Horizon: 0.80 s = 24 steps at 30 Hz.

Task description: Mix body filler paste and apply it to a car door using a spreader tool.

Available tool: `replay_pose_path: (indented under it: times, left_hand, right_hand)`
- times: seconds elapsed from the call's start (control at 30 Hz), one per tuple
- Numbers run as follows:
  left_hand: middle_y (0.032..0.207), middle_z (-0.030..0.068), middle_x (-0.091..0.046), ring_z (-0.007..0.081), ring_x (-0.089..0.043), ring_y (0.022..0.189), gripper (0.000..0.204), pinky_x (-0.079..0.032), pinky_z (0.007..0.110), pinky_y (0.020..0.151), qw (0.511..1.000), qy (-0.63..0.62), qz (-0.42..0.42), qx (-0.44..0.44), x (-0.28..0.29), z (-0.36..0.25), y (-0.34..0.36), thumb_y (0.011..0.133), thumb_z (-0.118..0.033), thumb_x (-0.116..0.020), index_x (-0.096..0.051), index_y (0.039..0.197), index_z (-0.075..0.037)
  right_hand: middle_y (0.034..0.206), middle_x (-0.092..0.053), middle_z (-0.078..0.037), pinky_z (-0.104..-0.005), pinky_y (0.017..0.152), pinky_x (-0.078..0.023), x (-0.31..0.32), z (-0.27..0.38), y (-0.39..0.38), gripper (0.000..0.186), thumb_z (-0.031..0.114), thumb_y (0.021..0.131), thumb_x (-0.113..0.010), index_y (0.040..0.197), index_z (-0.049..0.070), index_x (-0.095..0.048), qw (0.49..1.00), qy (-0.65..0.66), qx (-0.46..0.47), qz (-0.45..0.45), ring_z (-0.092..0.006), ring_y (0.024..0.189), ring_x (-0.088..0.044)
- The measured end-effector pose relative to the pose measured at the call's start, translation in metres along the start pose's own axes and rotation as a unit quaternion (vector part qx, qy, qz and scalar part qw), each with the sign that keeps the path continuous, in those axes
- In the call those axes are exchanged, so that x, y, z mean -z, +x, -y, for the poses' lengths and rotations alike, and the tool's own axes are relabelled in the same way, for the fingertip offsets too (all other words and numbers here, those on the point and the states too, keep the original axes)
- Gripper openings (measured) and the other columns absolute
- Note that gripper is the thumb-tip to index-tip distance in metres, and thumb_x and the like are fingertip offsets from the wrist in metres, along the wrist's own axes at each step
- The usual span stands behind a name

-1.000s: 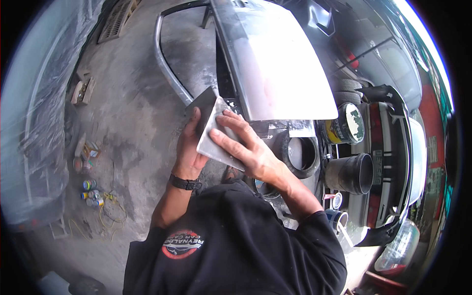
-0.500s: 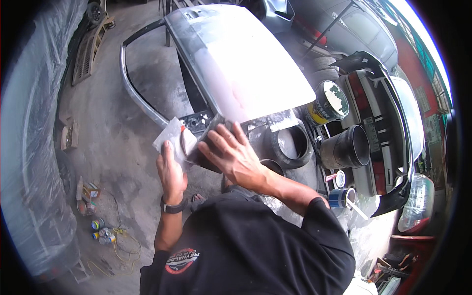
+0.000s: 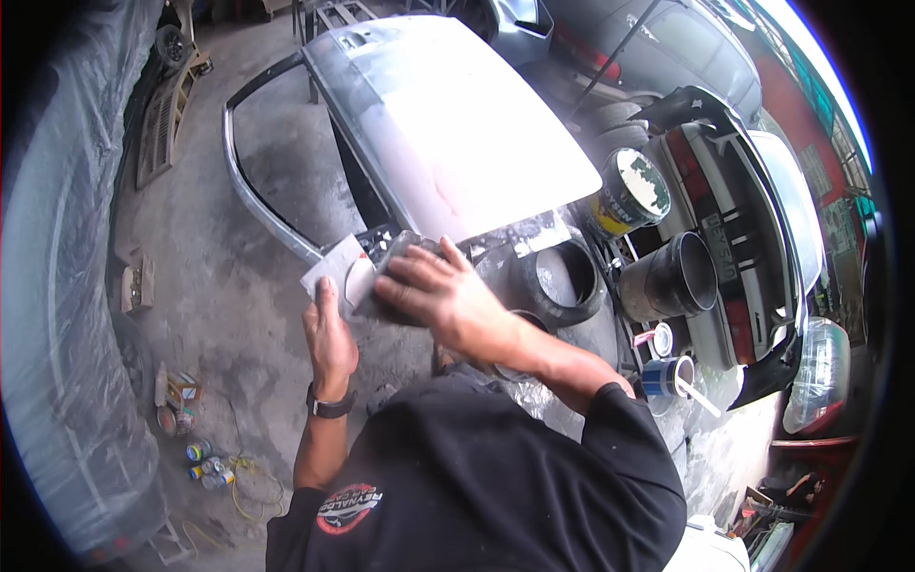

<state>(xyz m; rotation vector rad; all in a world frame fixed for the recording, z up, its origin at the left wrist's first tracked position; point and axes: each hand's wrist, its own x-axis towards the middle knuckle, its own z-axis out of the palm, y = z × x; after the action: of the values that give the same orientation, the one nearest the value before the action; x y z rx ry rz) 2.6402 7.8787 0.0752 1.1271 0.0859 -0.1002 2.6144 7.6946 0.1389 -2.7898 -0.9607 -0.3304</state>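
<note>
As L hand pinches a pale sheet under its thumb, R hand lays fingers over a dark piece just beside it; can't tell if gripped. Both are nr the door, w/ tyre & black bucket to R.

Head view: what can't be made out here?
All in the head view:
Dark pad: mostly covered by the right hand.
Left hand: some fingers apparently hidden behind the pale sheet.
Black bucket: its inside, lost in shadow.
Plastic sheet: outer side cut off by the dark picture rim.
</note>
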Motion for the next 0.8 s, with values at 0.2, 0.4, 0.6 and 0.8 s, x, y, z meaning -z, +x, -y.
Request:
replay_pose_path:
  times: [0.2,0.4,0.6,0.8]
  left_hand:
    - [0.125,0.0143,-0.057,0.0213,-0.057,0.113,0.053,-0.047,0.035,0.094,0.980,-0.190,0.020,0.055,0.002,-0.002,0.007,0.099,-0.037,-0.049,-0.047,0.129,0.007]
    - [0.086,0.0024,-0.059,0.0079,-0.052,0.072,0.050,-0.043,0.026,0.061,0.999,0.004,0.038,0.024,0.012,0.009,0.003,0.102,-0.040,-0.043,-0.062,0.108,0.006]
    - [0.086,0.0048,-0.065,0.0087,-0.057,0.072,0.055,-0.046,0.026,0.063,0.985,0.161,-0.014,-0.064,0.014,0.027,0.002,0.102,-0.043,-0.042,-0.064,0.103,0.007]
    - [0.119,0.0121,-0.062,0.0219,-0.061,0.108,0.052,-0.047,0.035,0.094,0.991,-0.116,-0.073,-0.008,0.024,-0.015,0.015,0.101,-0.039,-0.043,-0.053,0.125,0.006]
  right_hand:
    - [0.132,-0.048,-0.022,-0.0462,0.102,-0.042,-0.018,-0.019,-0.006,0.059,0.004,0.085,-0.051,0.143,0.010,-0.041,0.979,0.193,-0.066,-0.012,-0.0412,0.121,-0.047]
    - [0.132,-0.047,-0.017,-0.0580,0.101,-0.034,-0.022,-0.035,-0.005,0.058,0.010,0.083,-0.052,0.140,0.011,-0.043,0.991,0.086,-0.063,-0.076,-0.0384,0.124,-0.043]
    - [0.132,-0.050,-0.015,-0.0602,0.103,-0.031,-0.041,-0.010,-0.017,0.050,0.024,0.085,-0.047,0.133,0.012,-0.054,0.993,0.035,0.108,-0.003,-0.0345,0.125,-0.047]
    - [0.128,-0.053,-0.014,-0.0573,0.100,-0.037,-0.036,-0.014,-0.024,0.048,0.017,0.084,-0.052,0.131,0.012,-0.053,0.987,0.123,0.105,0.027,-0.0335,0.123,-0.048]
